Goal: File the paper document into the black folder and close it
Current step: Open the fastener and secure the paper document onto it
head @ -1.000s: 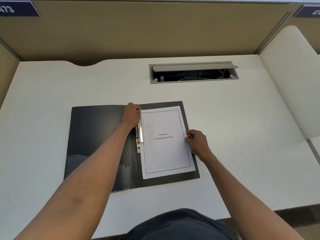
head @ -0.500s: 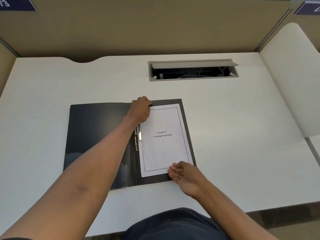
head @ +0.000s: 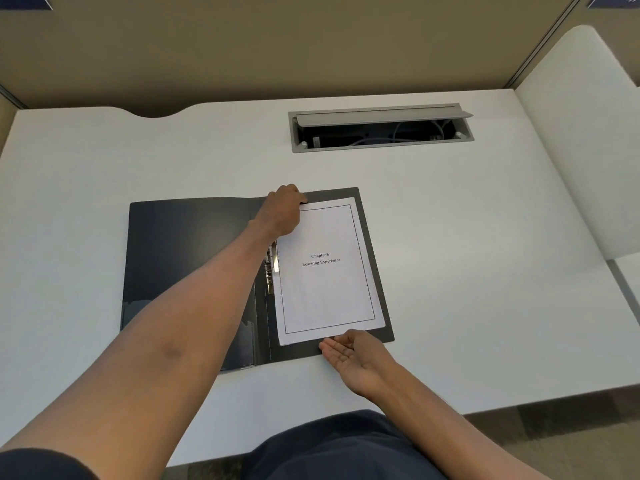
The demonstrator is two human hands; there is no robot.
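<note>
The black folder point(head: 180, 258) lies open and flat on the white desk. A white paper document point(head: 327, 289) titled "Chapter 6 Learning Experience" rests on its right half, its left edge beside the metal clip point(head: 272, 268) at the spine. My left hand point(head: 282, 211) presses with curled fingers on the paper's top left corner. My right hand point(head: 356, 358) lies palm up with fingers together at the folder's near edge, fingertips touching the paper's bottom edge. It holds nothing.
A grey cable hatch point(head: 381, 128) with its lid raised is set in the desk point(head: 485, 271) behind the folder. Tan partition walls close the back. A white curved divider point(head: 581, 150) stands at the right.
My right hand left the paper's right edge and swung down to its bottom edge, turning palm up. My left hand slid slightly up to the top left corner.
</note>
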